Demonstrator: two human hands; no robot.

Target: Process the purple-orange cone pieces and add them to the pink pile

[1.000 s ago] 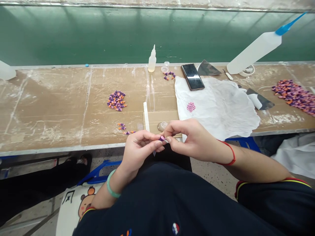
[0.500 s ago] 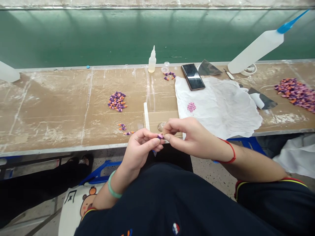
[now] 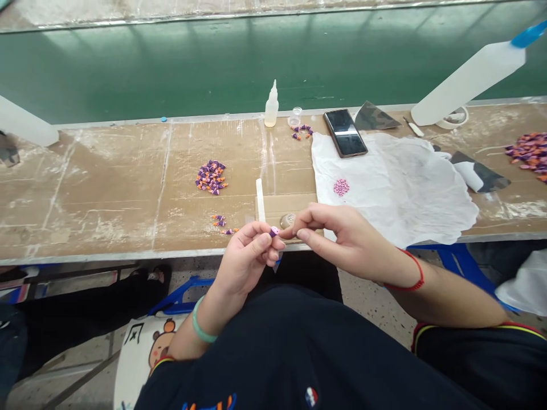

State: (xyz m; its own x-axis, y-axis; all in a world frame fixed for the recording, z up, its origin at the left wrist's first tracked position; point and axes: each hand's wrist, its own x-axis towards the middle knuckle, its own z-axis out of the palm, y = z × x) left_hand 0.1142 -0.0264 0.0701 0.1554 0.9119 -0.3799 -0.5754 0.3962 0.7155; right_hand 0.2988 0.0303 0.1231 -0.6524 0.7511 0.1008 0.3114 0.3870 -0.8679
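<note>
Between thumb and fingers, my left hand (image 3: 250,250) pinches a small purple-and-pink figurine piece (image 3: 274,231). My right hand (image 3: 337,236) has its index fingertip at the piece, touching or nearly so. Its thumb stands apart from that finger, and nothing shows between them. Just beyond the hands, a round lump of clear or brownish material (image 3: 288,221) lies on a cardboard piece (image 3: 299,201), beside a white flat stick (image 3: 260,199). Several purple-and-orange pieces (image 3: 219,220) lie left of my left hand, with a larger pile of them (image 3: 211,177) behind.
A white cloth (image 3: 393,176) carries tiny pink bits (image 3: 341,187). Behind stand a small dropper bottle (image 3: 272,105), a clear cup (image 3: 295,116), a phone (image 3: 345,132) and a large white bottle (image 3: 468,85). Another pile of pieces (image 3: 530,154) is far right. A person's dark-clothed leg (image 3: 81,319) is at left.
My right thumb and index finger have parted from their pinch at the piece. In my left hand, the piece now shows its pink face more. The view has shifted slightly.
</note>
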